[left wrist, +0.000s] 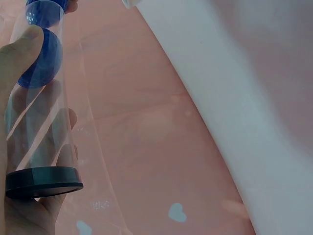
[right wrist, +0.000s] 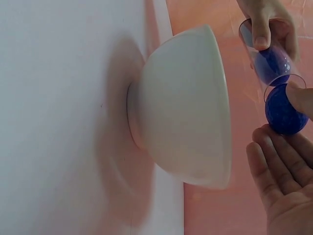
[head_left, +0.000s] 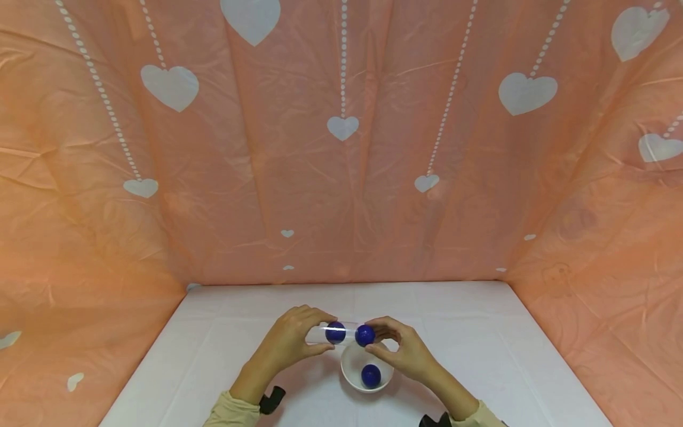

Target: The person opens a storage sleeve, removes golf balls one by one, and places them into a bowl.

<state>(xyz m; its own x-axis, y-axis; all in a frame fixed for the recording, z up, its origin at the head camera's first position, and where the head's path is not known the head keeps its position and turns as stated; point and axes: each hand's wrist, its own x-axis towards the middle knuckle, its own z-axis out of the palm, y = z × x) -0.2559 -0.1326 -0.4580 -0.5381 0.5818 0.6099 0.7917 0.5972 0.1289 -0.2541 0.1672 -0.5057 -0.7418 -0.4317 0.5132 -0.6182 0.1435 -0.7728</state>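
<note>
My left hand (head_left: 290, 338) grips a clear plastic tube (head_left: 316, 335) lying nearly level above the table. The left wrist view shows a black cap (left wrist: 44, 181) closing the end by the palm. Inside the tube sits a blue ball (head_left: 335, 333). At the open right end, my right hand (head_left: 405, 351) pinches a second blue ball (head_left: 365, 335) between thumb and fingers, right at the rim. Below both hands stands a white bowl (head_left: 349, 366), upright, holding another blue ball (head_left: 370, 376).
A white cloth (head_left: 453, 326) covers the table. Orange sheeting with pale hearts (head_left: 341, 196) hangs behind and along both sides. Black wrist mounts (head_left: 272, 400) sit by the sleeves.
</note>
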